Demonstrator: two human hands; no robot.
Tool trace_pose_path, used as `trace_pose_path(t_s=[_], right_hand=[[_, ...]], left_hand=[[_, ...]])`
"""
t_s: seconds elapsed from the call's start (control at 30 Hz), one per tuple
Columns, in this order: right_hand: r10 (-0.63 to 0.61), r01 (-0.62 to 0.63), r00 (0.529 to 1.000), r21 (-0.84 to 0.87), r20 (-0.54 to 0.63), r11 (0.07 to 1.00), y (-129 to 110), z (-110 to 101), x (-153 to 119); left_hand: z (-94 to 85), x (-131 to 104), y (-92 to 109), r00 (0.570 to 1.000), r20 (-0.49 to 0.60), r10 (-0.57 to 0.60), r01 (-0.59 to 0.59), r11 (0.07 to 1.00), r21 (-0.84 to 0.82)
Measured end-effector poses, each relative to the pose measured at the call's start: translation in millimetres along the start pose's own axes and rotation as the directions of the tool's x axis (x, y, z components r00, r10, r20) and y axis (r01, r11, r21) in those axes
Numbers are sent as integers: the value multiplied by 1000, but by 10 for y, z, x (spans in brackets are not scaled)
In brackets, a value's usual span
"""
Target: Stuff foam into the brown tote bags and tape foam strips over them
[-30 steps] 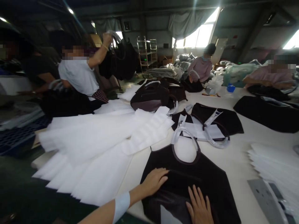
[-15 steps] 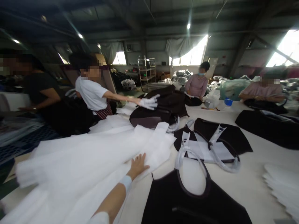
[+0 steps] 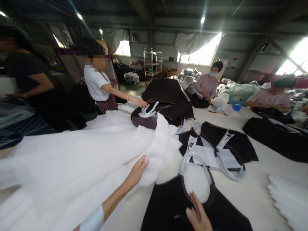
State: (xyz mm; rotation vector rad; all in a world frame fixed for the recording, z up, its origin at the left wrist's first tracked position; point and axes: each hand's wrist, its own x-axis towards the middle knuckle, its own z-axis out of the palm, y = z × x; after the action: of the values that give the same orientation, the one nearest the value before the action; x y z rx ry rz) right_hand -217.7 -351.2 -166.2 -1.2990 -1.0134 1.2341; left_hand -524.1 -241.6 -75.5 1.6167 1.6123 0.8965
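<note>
My left hand (image 3: 137, 170) is closed at the edge of a white foam sheet (image 3: 150, 166), thumb on top, with the sheet bulging up in front of its fingers. The sheet belongs to a broad, loose pile of white packing sheets (image 3: 72, 154) at the left. At the bottom, my right hand (image 3: 199, 213) hovers over a black handbag (image 3: 166, 205), fingers stretched out and holding nothing. That bag lies flat, its looped handle (image 3: 211, 183) partly wrapped in white film, just beyond my right fingertips.
More black bags with wrapped handles (image 3: 231, 141) lie ahead. A co-worker's hand (image 3: 141, 102) touches a bag on the dark heap (image 3: 166, 93). Two people sit across the table, near a blue box (image 3: 236, 106). White sheets (image 3: 286, 199) are stacked at right.
My left hand has gone from spread flat to closed on a sheet, whose far edge has risen. My right hand has come into view. The co-worker's wrapped handles now rest on the bag.
</note>
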Motion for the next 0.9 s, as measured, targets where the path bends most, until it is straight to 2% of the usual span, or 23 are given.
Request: trace_pose_path(t_s=[0.03, 0.07, 0.13, 0.17, 0.2, 0.23, 0.27, 0.3, 0.33, 0.37, 0.43, 0.5, 0.6, 0.73, 0.9], right_hand=[[53, -57, 998, 98, 43, 994, -161, 121, -32], [100, -114, 992, 193, 81, 975, -332, 232, -33], [187, -217, 975, 349, 119, 911, -633, 383, 38], [221, -245, 969, 392, 106, 887, -737, 408, 87], [252, -260, 965, 419, 77, 870, -799, 397, 128], [281, -272, 959, 437, 44, 857, -814, 354, 156], [308, -285, 951, 452, 25, 845, -783, 288, 169], [331, -302, 944, 468, 22, 831, -710, 210, 173], [355, -326, 934, 481, 34, 814, -605, 132, 174], [375, -350, 925, 492, 51, 797, -482, 63, 176], [398, -370, 916, 516, 60, 773, -251, -20, 181], [398, -364, 916, 534, 55, 763, -134, -30, 161], [381, -350, 923, 539, 57, 766, -218, 27, 90], [353, -327, 934, 527, 54, 784, -435, 98, 67], [346, -337, 935, 516, 83, 787, -467, 115, 77]], left_hand=[[139, -185, 95, 992, 128, -1, 16, 993, -116], [266, -361, 182, 958, 288, -2, 62, 978, -201], [441, -625, 293, 819, 574, 23, 173, 943, -284], [484, -694, 299, 759, 650, 34, 211, 932, -296], [504, -717, 264, 749, 663, 28, 225, 929, -293], [507, -696, 190, 788, 616, -2, 209, 941, -264], [502, -637, 81, 856, 515, -48, 170, 966, -193], [496, -548, -50, 924, 371, -96, 129, 989, -66], [492, -441, -192, 967, 218, -130, 109, 988, 108], [494, -327, -331, 984, 101, -148, 112, 948, 297], [513, -126, -556, 986, 6, -169, 132, 792, 596], [537, -3, -673, 981, -1, -193, 132, 670, 731], [527, 63, -677, 982, -8, -187, 126, 626, 770], [372, 183, -628, 985, 91, -147, 36, 689, 724], [27, 351, -629, 964, 233, -131, -38, 797, 603]])
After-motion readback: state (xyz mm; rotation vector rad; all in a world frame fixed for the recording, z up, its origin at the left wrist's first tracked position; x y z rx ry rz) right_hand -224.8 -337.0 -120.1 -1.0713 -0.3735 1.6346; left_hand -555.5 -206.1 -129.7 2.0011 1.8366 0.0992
